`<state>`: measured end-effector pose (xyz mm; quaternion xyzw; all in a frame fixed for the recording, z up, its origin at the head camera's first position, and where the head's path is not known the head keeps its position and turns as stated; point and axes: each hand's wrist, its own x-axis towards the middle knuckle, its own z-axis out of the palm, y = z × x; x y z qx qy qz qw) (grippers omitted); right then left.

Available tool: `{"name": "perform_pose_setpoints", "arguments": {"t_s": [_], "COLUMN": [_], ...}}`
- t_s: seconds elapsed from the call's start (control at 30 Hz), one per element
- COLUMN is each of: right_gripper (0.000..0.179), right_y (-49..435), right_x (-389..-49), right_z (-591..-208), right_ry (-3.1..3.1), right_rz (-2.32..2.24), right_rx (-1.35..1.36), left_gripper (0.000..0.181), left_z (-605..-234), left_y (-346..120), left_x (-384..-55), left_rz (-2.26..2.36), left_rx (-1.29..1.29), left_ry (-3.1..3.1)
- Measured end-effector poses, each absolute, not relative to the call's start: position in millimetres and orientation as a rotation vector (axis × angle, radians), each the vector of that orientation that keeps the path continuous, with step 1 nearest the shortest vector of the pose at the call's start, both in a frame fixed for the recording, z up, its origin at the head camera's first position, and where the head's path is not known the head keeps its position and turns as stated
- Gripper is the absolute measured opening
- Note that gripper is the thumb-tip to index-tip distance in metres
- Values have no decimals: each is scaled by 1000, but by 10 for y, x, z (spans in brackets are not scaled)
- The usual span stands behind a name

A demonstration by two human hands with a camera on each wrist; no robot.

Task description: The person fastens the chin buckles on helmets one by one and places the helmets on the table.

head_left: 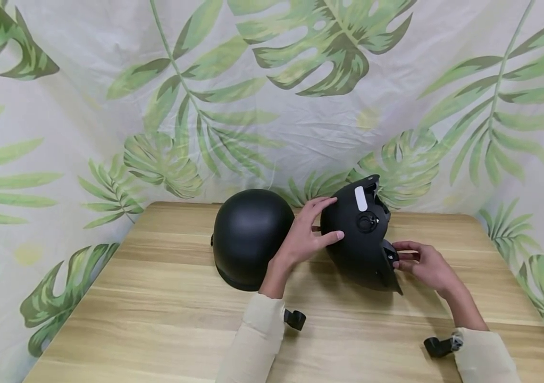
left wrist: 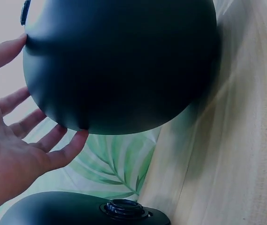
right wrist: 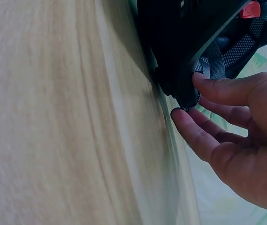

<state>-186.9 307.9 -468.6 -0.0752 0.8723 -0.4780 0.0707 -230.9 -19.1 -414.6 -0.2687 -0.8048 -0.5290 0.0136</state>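
Note:
A black helmet (head_left: pixel 353 244) is tipped on its side at the right, its opening facing right. A white label (head_left: pixel 360 199) and a round dial (head_left: pixel 367 222) show on its shell. My left hand (head_left: pixel 307 234) holds the rounded crown, thumb and fingers spread around it, as the left wrist view also shows on the smooth shell (left wrist: pixel 124 65). With thumb and fingertips, my right hand (head_left: pixel 427 266) pinches the lower rim. Inside the opening, the right wrist view shows grey webbing (right wrist: pixel 215 61) and a red clip (right wrist: pixel 250 9). The helmet's far side is hidden.
A second black helmet (head_left: pixel 252 239) stands dome up on the wooden table (head_left: pixel 157 314), just left of my left wrist. Behind the table's back edge hangs a leaf-patterned cloth (head_left: pixel 300 133). Small black cameras (head_left: pixel 295 319) are strapped at both sleeves.

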Motion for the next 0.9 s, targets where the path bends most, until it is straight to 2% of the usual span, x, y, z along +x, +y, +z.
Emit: {"name": "perform_pose_setpoints", "arguments": {"t_s": [0.4,0.77,0.9], "right_gripper": [48,55,51], "right_y": [3084,2934,2822], "right_x": [-1865,-1775,-1718], "right_z": [-4633,-4047,-3839], "right_ry": [2654,2803,2839], "right_rz": [-1396,-1379,-1451], "right_rx": [-266,-249,-296], "left_gripper": [75,75,75], "left_z": [-4245,-4228,-4224], "left_y": [-176,-182,-176], "left_x": [-2342,-2330,-2336], "left_rz": [-1761,-1779,-1763], "left_rx": [-787,-783,-780], "left_ry": [-2437,-2434,-2446]}}
